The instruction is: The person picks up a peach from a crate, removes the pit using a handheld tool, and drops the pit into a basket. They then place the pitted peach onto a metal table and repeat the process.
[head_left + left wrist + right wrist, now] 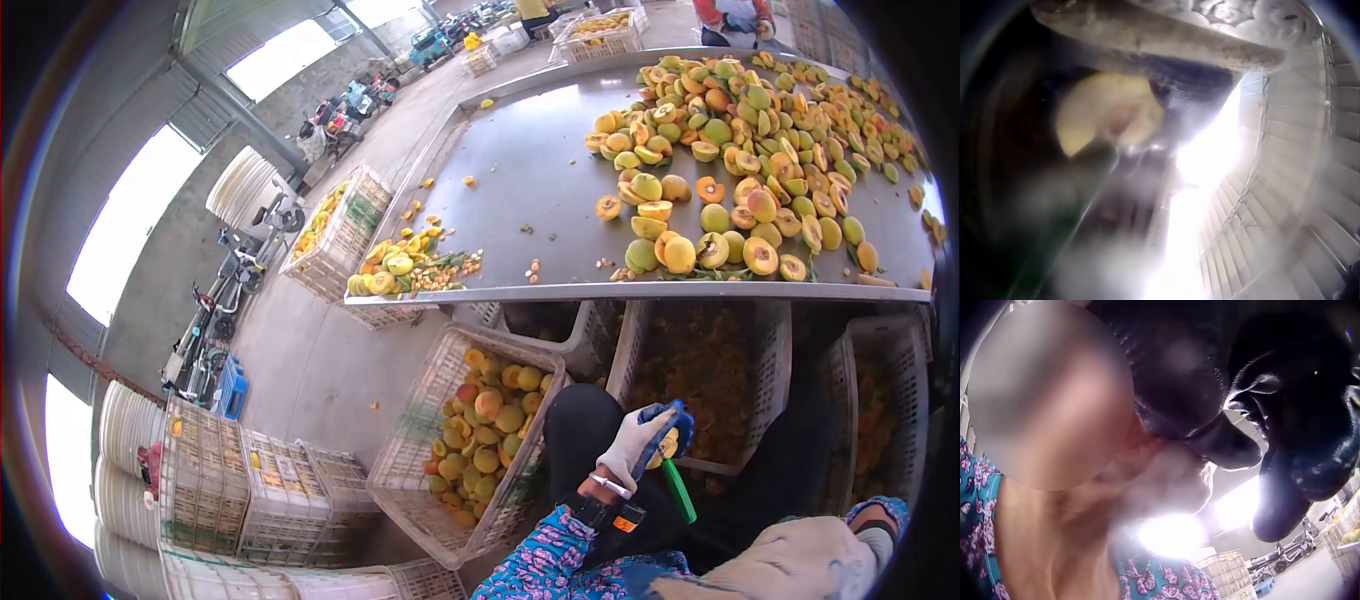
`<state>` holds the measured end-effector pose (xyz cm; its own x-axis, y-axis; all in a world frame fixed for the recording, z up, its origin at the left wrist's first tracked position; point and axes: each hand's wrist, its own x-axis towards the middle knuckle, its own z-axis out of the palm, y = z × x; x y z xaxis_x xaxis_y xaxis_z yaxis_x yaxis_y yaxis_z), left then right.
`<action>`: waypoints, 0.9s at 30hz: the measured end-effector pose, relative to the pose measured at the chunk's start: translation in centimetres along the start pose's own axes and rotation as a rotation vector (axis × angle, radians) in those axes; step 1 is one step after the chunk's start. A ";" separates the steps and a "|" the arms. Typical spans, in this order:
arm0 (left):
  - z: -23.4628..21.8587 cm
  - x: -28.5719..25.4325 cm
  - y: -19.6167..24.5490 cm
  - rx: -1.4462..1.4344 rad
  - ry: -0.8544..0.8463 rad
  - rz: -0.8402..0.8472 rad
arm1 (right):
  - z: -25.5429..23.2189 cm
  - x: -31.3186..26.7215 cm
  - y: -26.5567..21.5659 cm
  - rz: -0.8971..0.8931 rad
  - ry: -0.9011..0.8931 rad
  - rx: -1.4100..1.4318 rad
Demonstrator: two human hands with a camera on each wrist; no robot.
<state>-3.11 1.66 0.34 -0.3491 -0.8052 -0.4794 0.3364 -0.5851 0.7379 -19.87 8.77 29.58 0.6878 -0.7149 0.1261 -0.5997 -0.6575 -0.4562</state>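
In the head view my left hand [640,440], in a white glove with blue coating, grips a piece of cut yellow fruit [663,450] over my lap. The left wrist view shows the pale cut face of this fruit [1110,115] against the blue fingers. A long green handle [678,490] slants down from the fruit, its other end hidden at the flesh. My right hand [800,560] is bent close to my body, the glove's pale back turned to the head camera. Dark coated fingers [1304,425] stand apart from the thumb in the right wrist view, with nothing seen between them.
A metal table [520,200] ahead bears many halved fruits [760,205], with pits at its left corner. A crate of whole fruit [485,430] stands left of my knees. Another crate [700,380] sits under the table edge. Stacked crates [280,490] are farther left.
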 end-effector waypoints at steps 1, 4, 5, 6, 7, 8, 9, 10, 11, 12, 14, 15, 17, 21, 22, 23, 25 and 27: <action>0.0 0.1 -0.4 -0.027 -0.030 -0.010 | 0.3 0.1 0.1 -0.015 -0.024 -0.008; 0.1 -0.1 -0.2 -0.014 0.005 -0.056 | 0.6 0.3 0.9 -0.054 -0.057 -0.021; -0.1 0.4 -0.6 0.009 0.010 -0.059 | 0.6 0.3 1.2 -0.054 -0.064 -0.029; -0.3 0.8 -1.0 0.006 -0.011 -0.058 | 0.9 0.4 1.3 -0.066 -0.072 -0.037; -0.7 0.9 -1.3 -0.002 -0.017 -0.057 | 0.8 0.3 1.5 -0.073 -0.075 -0.035; -0.6 0.6 -1.1 0.007 0.001 -0.057 | 0.9 0.3 1.6 -0.081 -0.076 -0.034; -0.2 0.3 -0.9 0.015 0.009 -0.063 | 1.0 0.3 1.8 -0.087 -0.081 -0.035; 0.3 0.1 -0.6 0.023 0.008 -0.070 | 1.0 0.3 2.0 -0.092 -0.084 -0.037; 0.6 -0.1 -0.2 -0.005 -0.025 -0.095 | 1.3 0.4 2.1 -0.098 -0.086 -0.035; 0.7 -0.1 -0.2 -0.016 -0.058 -0.090 | 1.5 0.8 2.0 -0.099 -0.099 -0.042; -0.3 0.6 -0.9 -0.011 -0.061 -0.107 | 1.8 0.9 2.0 -0.115 -0.103 -0.047; 0.0 0.3 -0.9 -0.001 0.004 -0.094 | 1.8 0.8 1.9 -0.122 -0.111 -0.042; 0.4 -0.1 -0.3 0.031 -0.019 -0.107 | 1.8 1.0 1.9 -0.126 -0.131 -0.045; 0.2 0.2 -0.8 -0.031 -0.053 -0.082 | 1.8 1.0 1.7 -0.129 -0.144 -0.054; 0.2 0.3 -0.9 -0.012 -0.055 -0.069 | 1.9 1.0 1.7 -0.128 -0.141 -0.056; 0.0 0.3 -0.9 0.005 -0.055 -0.059 | 2.0 1.2 1.6 -0.134 -0.152 -0.060; 0.0 0.0 -1.0 -0.035 -0.032 -0.054 | 2.2 1.3 1.5 -0.140 -0.168 -0.062; 0.7 0.1 -0.7 -0.021 -0.031 -0.068 | 2.4 1.3 1.6 -0.144 -0.173 -0.063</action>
<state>-3.97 2.08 0.09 -0.3988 -0.7604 -0.5126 0.3292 -0.6405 0.6938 -18.94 7.35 26.88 0.8248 -0.5646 0.0304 -0.5108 -0.7670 -0.3883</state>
